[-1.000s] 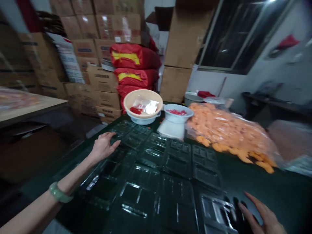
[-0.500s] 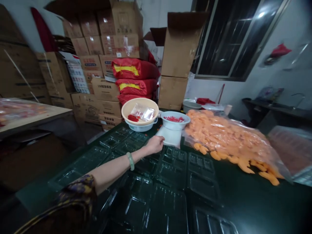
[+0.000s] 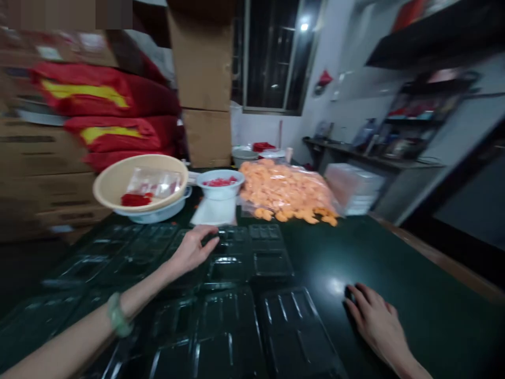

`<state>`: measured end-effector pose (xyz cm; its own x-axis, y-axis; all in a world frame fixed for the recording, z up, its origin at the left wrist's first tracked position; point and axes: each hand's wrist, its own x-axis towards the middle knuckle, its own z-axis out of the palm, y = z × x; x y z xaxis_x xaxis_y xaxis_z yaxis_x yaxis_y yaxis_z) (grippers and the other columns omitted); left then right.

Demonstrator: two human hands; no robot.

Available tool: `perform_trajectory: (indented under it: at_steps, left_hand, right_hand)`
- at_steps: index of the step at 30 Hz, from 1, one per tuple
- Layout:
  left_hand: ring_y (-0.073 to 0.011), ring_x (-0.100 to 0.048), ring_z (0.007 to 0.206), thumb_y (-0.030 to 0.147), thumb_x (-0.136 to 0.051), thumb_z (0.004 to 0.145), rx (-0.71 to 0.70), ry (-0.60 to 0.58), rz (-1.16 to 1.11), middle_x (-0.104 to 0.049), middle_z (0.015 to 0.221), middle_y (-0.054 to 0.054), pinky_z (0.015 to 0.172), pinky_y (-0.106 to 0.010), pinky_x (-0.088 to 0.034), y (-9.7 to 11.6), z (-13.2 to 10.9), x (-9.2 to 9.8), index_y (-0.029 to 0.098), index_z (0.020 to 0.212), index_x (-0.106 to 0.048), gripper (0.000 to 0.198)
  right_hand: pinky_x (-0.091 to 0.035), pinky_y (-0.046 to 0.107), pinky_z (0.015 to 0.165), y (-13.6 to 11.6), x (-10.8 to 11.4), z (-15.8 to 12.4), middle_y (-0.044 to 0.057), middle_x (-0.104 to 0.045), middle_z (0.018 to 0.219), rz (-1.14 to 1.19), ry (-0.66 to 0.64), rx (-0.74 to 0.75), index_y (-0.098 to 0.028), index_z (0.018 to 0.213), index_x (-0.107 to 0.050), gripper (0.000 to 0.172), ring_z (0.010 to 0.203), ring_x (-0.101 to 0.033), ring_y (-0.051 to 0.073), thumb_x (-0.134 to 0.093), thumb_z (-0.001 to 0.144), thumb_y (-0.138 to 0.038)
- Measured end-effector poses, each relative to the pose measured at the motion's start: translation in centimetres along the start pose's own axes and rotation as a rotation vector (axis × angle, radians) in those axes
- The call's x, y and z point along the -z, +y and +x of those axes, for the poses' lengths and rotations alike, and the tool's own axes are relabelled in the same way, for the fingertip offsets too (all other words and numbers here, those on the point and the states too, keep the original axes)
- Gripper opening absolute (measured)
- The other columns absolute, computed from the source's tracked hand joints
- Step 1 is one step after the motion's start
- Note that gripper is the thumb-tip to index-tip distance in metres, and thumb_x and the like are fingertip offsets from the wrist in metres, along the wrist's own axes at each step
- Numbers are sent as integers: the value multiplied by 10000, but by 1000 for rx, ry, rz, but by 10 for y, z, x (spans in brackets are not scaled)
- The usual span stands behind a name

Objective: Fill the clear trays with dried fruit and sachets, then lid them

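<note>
My left hand (image 3: 195, 246), with a green bangle (image 3: 119, 316) on the wrist, hovers over the far rows of clear plastic trays (image 3: 225, 271). Its thumb and index finger are apart, with nothing visible between them. Just beyond the fingertips lies a white sheet or packet (image 3: 215, 211), and a pale blue bowl (image 3: 221, 190) with small red pieces stands at its far edge. On the right, my right hand (image 3: 376, 321) is low over the dark green table (image 3: 327, 258), palm down. Its fingers are loosely bent and apart; I see nothing held. Nearest to it is another clear tray (image 3: 300, 326).
A beige basin (image 3: 106, 184) holding red items and a clear packet sits in a blue basin (image 3: 169, 209). A clear bag of orange pieces (image 3: 284, 184) lies at the back, some pieces spilling out. Red sacks (image 3: 118, 95) and cardboard boxes (image 3: 207, 137) are stacked behind.
The view has swung to the right and closer to the table. My left hand has drawn back from the white sheet and its fingers have parted. My right hand has come into view.
</note>
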<state>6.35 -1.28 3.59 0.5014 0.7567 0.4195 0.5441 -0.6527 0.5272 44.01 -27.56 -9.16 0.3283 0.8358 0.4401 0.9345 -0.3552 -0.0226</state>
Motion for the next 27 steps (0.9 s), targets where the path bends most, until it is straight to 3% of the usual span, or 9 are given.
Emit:
perform_trajectory:
  at_steps: [4, 8, 12, 14, 16, 18, 21, 24, 27]
  left_hand:
    - [-182, -539, 1012, 310, -519, 804, -320, -335, -143, -600, 1080, -89, 900, -316, -431, 73, -13, -49, 176, 1032, -588, 273]
    - [-198, -475, 1136, 274, -531, 784, -484, -600, -97, -540, 1202, -122, 979, -345, -370, 149, -4, -111, 151, 1153, -518, 389]
    - [-237, -461, 1177, 284, -569, 742, -443, -821, 132, -485, 1275, -151, 976, -361, -365, 203, 17, -166, 149, 1205, -486, 489]
    - [-305, -448, 1189, 355, -627, 687, -370, -849, 234, -443, 1309, -193, 955, -427, -373, 217, 28, -187, 147, 1228, -474, 599]
    - [-410, -382, 1219, 473, -718, 549, -288, -852, 315, -357, 1365, -249, 930, -539, -351, 224, 39, -204, 153, 1283, -427, 851]
    - [-501, -230, 1264, 547, -785, 343, -182, -911, 397, -212, 1431, -278, 917, -638, -286, 225, 48, -217, 185, 1366, -323, 1180]
    - [-542, 2, 1272, 584, -790, 157, -85, -1053, 454, 23, 1466, -266, 920, -700, -183, 220, 57, -232, 236, 1436, -125, 1484]
    - [-548, 105, 1240, 608, -778, 124, -93, -1086, 447, 126, 1444, -271, 914, -723, -107, 213, 60, -243, 223, 1438, -46, 1553]
    - [-565, 101, 1225, 551, -811, 131, -132, -1049, 438, 102, 1445, -279, 881, -754, -77, 204, 53, -259, 219, 1436, -62, 1541]
  right_hand:
    - [-420, 407, 776, -8, 9, 8, 146, -569, 1126, -50, -36, -9, -165, 1079, -599, 352, 1030, -522, 275, -354, 895, -339]
    - [-432, 383, 791, -12, 16, 7, 134, -591, 1086, 88, 17, -51, -160, 1080, -588, 312, 989, -544, 253, -369, 899, -290]
    - [-449, 354, 793, -9, 20, -1, 115, -616, 1016, 261, 99, -116, -161, 1041, -587, 281, 923, -571, 220, -360, 893, -235]
    - [-452, 337, 789, -2, 25, 2, 107, -618, 997, 310, 123, -129, -160, 1023, -584, 267, 909, -575, 209, -364, 887, -223]
    - [-448, 319, 788, 9, 32, 16, 103, -612, 1004, 319, 131, -119, -156, 1022, -579, 258, 914, -570, 205, -370, 885, -220]
    - [-436, 300, 792, 25, 41, 43, 100, -607, 1011, 285, 131, -81, -155, 1017, -582, 257, 923, -562, 201, -369, 891, -223]
    - [-410, 286, 795, 55, 57, 108, 92, -608, 998, 134, 112, -15, -166, 974, -607, 263, 923, -549, 197, -363, 900, -228]
    - [-381, 316, 820, 86, 65, 194, 115, -587, 1056, -13, 107, -20, -147, 1008, -610, 281, 976, -517, 219, -362, 896, -216]
    - [-364, 389, 836, 111, 63, 280, 177, -500, 1197, -48, 143, -75, -92, 1088, -580, 309, 1088, -442, 288, -376, 883, -201]
